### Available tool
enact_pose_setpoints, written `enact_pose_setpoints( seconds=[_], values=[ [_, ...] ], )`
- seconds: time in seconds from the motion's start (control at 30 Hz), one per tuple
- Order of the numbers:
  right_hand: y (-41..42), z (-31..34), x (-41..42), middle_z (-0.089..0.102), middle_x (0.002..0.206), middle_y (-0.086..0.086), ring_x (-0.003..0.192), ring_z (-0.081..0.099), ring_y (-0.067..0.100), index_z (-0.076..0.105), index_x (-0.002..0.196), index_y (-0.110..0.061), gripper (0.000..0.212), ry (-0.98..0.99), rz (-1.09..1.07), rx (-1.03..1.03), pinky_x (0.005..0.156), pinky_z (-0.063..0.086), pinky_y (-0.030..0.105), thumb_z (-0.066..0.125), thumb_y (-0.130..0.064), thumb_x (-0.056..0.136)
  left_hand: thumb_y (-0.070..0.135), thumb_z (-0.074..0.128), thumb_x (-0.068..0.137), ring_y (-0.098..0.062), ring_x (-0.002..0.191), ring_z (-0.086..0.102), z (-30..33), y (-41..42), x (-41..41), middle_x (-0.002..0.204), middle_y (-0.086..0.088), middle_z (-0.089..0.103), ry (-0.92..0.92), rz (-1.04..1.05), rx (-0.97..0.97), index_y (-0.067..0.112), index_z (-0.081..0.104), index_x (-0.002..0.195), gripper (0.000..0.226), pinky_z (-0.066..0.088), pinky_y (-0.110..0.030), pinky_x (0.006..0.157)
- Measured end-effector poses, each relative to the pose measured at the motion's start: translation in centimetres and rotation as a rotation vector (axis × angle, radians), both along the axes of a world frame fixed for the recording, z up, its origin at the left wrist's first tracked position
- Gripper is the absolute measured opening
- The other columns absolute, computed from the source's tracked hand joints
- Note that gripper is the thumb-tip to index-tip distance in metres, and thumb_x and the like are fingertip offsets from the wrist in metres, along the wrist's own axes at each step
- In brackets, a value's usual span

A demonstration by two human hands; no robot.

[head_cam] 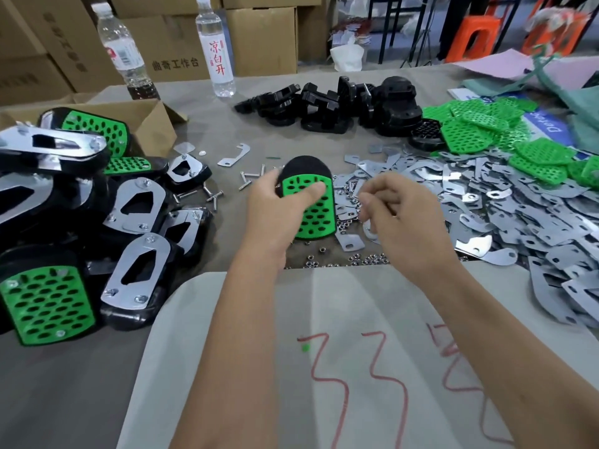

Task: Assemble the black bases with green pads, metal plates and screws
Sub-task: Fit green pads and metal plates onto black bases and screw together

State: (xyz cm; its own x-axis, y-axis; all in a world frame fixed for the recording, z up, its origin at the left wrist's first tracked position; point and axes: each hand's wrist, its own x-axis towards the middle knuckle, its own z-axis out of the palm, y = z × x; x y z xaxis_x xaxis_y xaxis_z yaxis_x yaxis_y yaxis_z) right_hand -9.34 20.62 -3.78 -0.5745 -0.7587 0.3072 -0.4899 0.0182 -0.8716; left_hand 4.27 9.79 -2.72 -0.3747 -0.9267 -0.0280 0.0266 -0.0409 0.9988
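My left hand (pixel 278 202) grips a black base (pixel 306 165) with a green perforated pad (pixel 316 215) on top, thumb pressed on the pad. My right hand (pixel 402 212) hovers just right of it with curled fingers over the loose metal plates (pixel 479 196); whether it pinches a small part I cannot tell. Small nuts (pixel 350 259) lie scattered below the base. Loose screws (pixel 249 179) lie to the left of it. Bare black bases (pixel 330 102) are piled at the back, loose green pads (pixel 486 131) at the right.
Finished assemblies (pixel 97 222) are heaped at the left beside an open cardboard box (pixel 152 124). Two water bottles (pixel 217 50) stand at the back before stacked cartons. A white sheet with red writing (pixel 324 351) covers the near edge.
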Motion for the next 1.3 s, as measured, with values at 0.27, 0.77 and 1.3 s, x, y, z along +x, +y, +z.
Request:
enact_pose_setpoints(
  seconds=[0.27, 0.77, 1.3],
  values=[
    [0.3, -0.5, -0.6, 0.074, 0.077, 0.012, 0.06, 0.071, 0.022, 0.072, 0.098, -0.007, 0.016, -0.264, 0.101, -0.222, 0.058, 0.06, 0.029, 0.061, 0.005, 0.099, 0.013, 0.086, 0.076, -0.02, 0.087, 0.073, -0.6, 1.1, -1.5, 0.091, 0.003, 0.077, -0.133, -0.052, -0.364, 0.022, 0.073, 0.1, 0.029, 0.06, -0.05, 0.082],
    [0.0, -0.7, -0.9, 0.07, 0.064, 0.004, 0.048, 0.064, 0.017, 0.068, 0.081, -0.01, 0.016, -0.103, 0.06, -0.186, 0.044, 0.051, 0.026, 0.07, -0.005, 0.096, 0.018, 0.076, 0.087, -0.014, 0.078, 0.066, -1.0, 1.9, -2.1, 0.081, 0.006, 0.071, -0.188, -0.065, -0.509, 0.018, 0.074, 0.097, 0.011, 0.054, -0.034, 0.073],
    [0.7, -0.3, -2.4, 0.073, 0.118, 0.017, 0.105, 0.066, 0.034, 0.076, 0.119, -0.009, 0.041, -0.858, 0.414, -0.09, 0.101, 0.053, 0.058, 0.07, -0.034, 0.088, 0.014, 0.07, 0.089, -0.024, 0.088, 0.072, -0.7, 2.8, -2.5, 0.095, -0.008, 0.077, 0.104, -0.147, -0.263, 0.012, 0.076, 0.108, 0.02, 0.06, -0.048, 0.082]
  ],
)
